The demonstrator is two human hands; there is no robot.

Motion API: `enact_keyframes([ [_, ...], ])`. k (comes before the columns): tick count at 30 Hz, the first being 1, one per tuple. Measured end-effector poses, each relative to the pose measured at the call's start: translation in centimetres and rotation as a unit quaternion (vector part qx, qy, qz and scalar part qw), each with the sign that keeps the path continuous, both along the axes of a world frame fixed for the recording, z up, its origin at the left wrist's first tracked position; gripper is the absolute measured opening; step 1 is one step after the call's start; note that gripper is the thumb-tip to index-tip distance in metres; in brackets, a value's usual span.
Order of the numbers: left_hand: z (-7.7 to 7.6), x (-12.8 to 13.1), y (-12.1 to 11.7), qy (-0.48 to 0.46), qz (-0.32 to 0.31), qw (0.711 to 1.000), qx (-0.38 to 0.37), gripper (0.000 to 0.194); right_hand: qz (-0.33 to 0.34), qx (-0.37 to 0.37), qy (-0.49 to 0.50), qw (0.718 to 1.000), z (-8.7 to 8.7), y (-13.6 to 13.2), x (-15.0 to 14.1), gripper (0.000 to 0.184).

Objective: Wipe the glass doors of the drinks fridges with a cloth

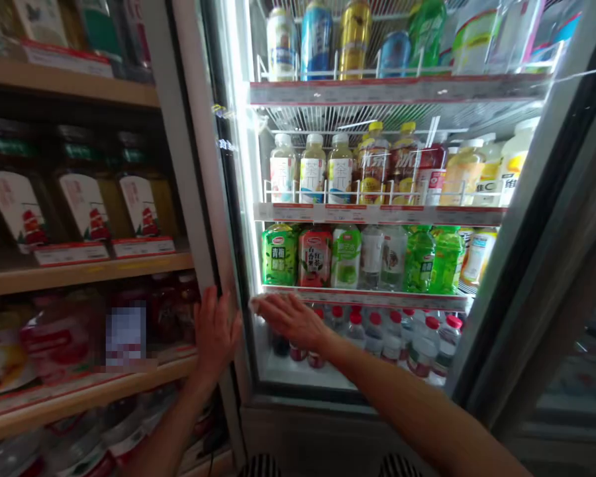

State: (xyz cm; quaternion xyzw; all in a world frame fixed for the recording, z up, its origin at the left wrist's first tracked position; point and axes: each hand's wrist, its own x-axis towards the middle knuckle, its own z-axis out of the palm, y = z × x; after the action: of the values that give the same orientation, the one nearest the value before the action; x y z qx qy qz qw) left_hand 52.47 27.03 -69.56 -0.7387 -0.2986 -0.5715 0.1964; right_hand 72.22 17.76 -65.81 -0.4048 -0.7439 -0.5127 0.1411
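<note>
My left hand [216,334] is raised against the grey upright post [202,232] between the wooden shelves and the fridge, fingers extended and nothing in them. My right hand [292,319] reaches across the lower left of the lit fridge, held flat with the fingers stretched toward its left edge. It is empty, in front of the bottom row of clear bottles with red caps [375,334]; whether it touches the frame I cannot tell. Just above it stand a green bottle [279,255] and a red bottle [314,258] on the third shelf.
Higher fridge shelves hold tea bottles [312,169] and cans [316,40] behind white wire rails. On the left, wooden shelving [79,273] carries large dark bottles [82,182] and pink packs [57,341]. A dark door frame [541,218] slants along the fridge's right side.
</note>
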Motion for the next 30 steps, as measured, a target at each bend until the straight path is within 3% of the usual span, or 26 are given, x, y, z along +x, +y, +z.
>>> enact_keyframes([
  [2, 0.0, -0.5, 0.1, -0.001, 0.005, 1.000, 0.001, 0.062, 0.025, -0.032, -0.049, 0.998, -1.2, 0.3, -0.5, 0.050],
  [3, 0.0, -0.7, 0.2, -0.001, 0.007, 1.000, -0.001, 0.062, 0.027, -0.034, -0.051, 0.998, -0.9, 0.6, -0.7, 0.050],
  [7, 0.4, -0.9, 0.3, -0.010, 0.007, 1.000, -0.014, 0.060, -0.024, 0.018, 0.045, 0.999, 4.0, 2.4, -1.7, 0.053],
  [9, 0.9, -0.7, 0.2, -0.019, 0.005, 1.000, -0.014, 0.059, -0.039, 0.050, 0.085, 0.994, 5.4, 2.9, -2.2, 0.052],
  [15, 2.4, -0.4, 0.2, -0.025, 0.005, 1.000, 0.015, 0.056, 0.035, 0.018, -0.031, 0.999, 2.3, 2.4, -1.9, 0.048],
  [17, 3.2, -0.2, 0.3, -0.027, 0.004, 0.999, 0.024, 0.055, 0.035, 0.021, -0.009, 0.999, 4.0, 2.6, -1.7, 0.049],
  [20, 4.7, 0.5, 0.3, -0.034, -0.007, 0.999, 0.028, 0.054, 0.008, 0.051, 0.074, 0.996, 8.4, 3.3, -1.9, 0.053],
  [22, 5.5, 0.9, 0.2, -0.039, -0.017, 0.998, 0.035, 0.054, -0.003, 0.075, 0.099, 0.992, 9.8, 3.5, -2.0, 0.052],
  [27, 6.4, 0.8, 0.2, -0.048, -0.021, 0.998, 0.038, 0.053, 0.026, 0.050, 0.007, 0.998, 7.0, 2.7, -1.8, 0.046],
  [28, 6.6, 0.6, 0.3, -0.050, -0.020, 0.998, 0.039, 0.053, 0.029, 0.042, -0.006, 0.999, 7.1, 2.7, -1.7, 0.046],
  [30, 7.2, 0.6, 0.4, -0.054, -0.024, 0.997, 0.046, 0.053, 0.015, 0.048, 0.011, 0.999, 9.2, 2.9, -1.6, 0.048],
])
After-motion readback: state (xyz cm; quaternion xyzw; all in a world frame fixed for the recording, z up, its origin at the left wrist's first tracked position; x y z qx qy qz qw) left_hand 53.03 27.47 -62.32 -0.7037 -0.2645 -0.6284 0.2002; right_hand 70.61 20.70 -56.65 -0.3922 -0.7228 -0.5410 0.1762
